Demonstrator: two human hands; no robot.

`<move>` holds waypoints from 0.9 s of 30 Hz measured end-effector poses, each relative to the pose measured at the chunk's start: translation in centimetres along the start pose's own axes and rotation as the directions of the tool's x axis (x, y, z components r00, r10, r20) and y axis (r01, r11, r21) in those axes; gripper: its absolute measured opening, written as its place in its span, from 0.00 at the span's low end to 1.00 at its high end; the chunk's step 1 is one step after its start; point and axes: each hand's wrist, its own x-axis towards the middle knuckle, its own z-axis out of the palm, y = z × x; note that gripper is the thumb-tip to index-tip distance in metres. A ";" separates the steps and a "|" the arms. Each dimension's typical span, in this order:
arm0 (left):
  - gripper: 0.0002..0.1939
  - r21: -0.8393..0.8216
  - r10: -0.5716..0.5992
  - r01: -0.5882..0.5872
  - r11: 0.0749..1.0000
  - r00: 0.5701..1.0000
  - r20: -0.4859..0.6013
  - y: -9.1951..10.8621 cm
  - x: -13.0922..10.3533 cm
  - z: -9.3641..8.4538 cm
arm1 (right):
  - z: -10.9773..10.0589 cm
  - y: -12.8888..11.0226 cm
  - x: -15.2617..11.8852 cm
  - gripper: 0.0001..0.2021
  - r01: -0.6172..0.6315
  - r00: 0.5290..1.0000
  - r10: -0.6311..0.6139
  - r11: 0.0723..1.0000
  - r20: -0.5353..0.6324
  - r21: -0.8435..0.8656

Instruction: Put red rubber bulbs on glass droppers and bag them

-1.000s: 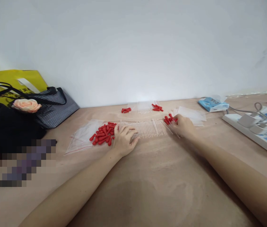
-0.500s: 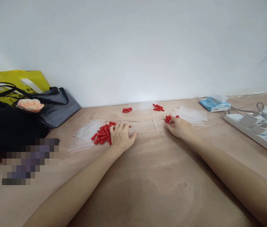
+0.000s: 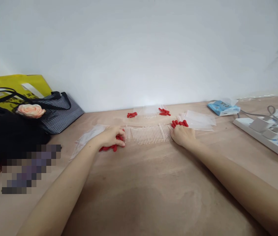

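My left hand (image 3: 110, 136) is cupped over a heap of small red club-shaped pieces (image 3: 115, 148), its thumb and fingers apart with red showing between them. Thin pale sticks (image 3: 147, 135), which look like cotton swabs, lie side by side in a row between my hands. At the row's right end, my right hand (image 3: 183, 135) has its fingers curled down and closed; whatever they hold is hidden. Just beyond it are several more red pieces (image 3: 179, 123). Clear zip bags (image 3: 199, 120) lie right of that, and others (image 3: 86, 139) are partly behind my left arm.
By the wall, a bag with sticks (image 3: 151, 111) lies between two small red groups. A blue tissue pack (image 3: 224, 107) and a white power strip (image 3: 264, 132) with plugs are at right. Black, striped (image 3: 63, 116) and yellow bags stand at left, near a blurred-out object (image 3: 32, 168).
My left hand has moved left off the end of the stick row and curled over the red heap. My right hand has shifted slightly nearer, uncovering more red pieces beyond it.
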 end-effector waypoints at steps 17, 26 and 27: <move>0.06 -0.526 0.098 -0.265 0.808 0.941 -0.323 3.8 0.8 3.0 | 1.2 0.0 -0.5 0.11 0.320 0.909 -0.269 0.940 -0.318 0.120; 0.06 -0.556 0.006 -0.378 0.740 0.831 -0.556 5.4 2.1 8.6 | 1.7 -0.8 -2.0 0.16 0.638 0.688 -0.524 0.767 -0.502 0.074; 0.04 -0.544 0.001 -0.371 0.753 0.826 -0.563 5.4 2.1 8.6 | 1.6 -0.9 -2.2 0.17 0.648 0.679 -0.540 0.759 -0.498 0.060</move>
